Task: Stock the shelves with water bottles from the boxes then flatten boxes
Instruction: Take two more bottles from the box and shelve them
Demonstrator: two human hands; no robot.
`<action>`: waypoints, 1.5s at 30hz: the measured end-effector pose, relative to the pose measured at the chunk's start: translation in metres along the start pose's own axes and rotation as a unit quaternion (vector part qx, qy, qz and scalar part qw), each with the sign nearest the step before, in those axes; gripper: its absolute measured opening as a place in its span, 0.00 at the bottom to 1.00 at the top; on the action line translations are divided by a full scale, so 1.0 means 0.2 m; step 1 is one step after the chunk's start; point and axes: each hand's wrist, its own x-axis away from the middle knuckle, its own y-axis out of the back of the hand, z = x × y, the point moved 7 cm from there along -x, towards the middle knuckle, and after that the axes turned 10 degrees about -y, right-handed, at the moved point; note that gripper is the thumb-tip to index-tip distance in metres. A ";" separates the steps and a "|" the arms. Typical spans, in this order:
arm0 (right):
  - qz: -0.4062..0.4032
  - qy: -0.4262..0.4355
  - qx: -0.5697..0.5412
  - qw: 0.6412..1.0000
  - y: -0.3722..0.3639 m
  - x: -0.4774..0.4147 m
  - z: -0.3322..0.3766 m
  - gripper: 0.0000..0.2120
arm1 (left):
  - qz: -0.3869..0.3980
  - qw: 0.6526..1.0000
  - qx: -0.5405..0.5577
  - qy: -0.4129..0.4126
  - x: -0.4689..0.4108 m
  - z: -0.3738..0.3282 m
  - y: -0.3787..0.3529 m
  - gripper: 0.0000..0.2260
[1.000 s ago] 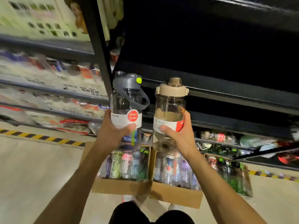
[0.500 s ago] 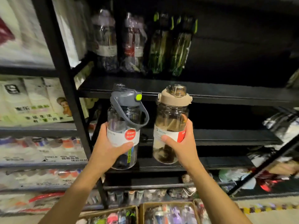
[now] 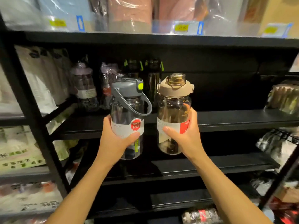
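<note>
Shelf (image 3: 234, 118), black and broad, spans the middle of the view. Wrapped goods (image 3: 129, 13) fill the board above the shelf. At the shelf's back left stand stocked bottles (image 3: 84, 89), some in clear wrap, two green-capped. Just in front of the shelf's edge, upright, side by side and apart, are the grey bottle (image 3: 127, 110) and the beige bottle (image 3: 174, 109), their bases below that edge. The left hand (image 3: 113, 143) grips the grey bottle and the right hand (image 3: 186, 139) grips the beige one, fingers (image 3: 193, 117) curled round each label, thumbs across the front. Yellow price tags (image 3: 181, 27) sit above the shelf.
</note>
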 end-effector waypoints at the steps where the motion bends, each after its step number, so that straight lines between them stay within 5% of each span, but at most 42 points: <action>1: -0.005 0.006 -0.005 1.000 0.04 -0.05 0.02 0.46 | -0.003 1.000 0.000 -0.005 -0.04 -0.02 -0.05 0.44; 12: -0.015 0.001 0.010 1.000 0.39 -0.43 -0.04 0.48 | -0.053 0.997 -0.053 -0.030 -0.29 -0.01 -0.46 0.32; 23: -0.008 -0.030 0.011 0.999 0.58 -0.65 -0.24 0.49 | -0.036 0.998 -0.053 0.011 -0.39 0.07 -0.87 0.47; 35: 0.018 -0.055 0.047 0.997 0.72 -0.91 -0.48 0.54 | 0.014 0.997 -0.063 0.043 -0.57 0.26 -1.11 0.43; 45: 0.042 -0.107 0.108 0.987 0.75 -1.21 -0.62 0.32 | 0.037 0.981 -0.173 0.081 -0.82 0.49 -1.21 0.40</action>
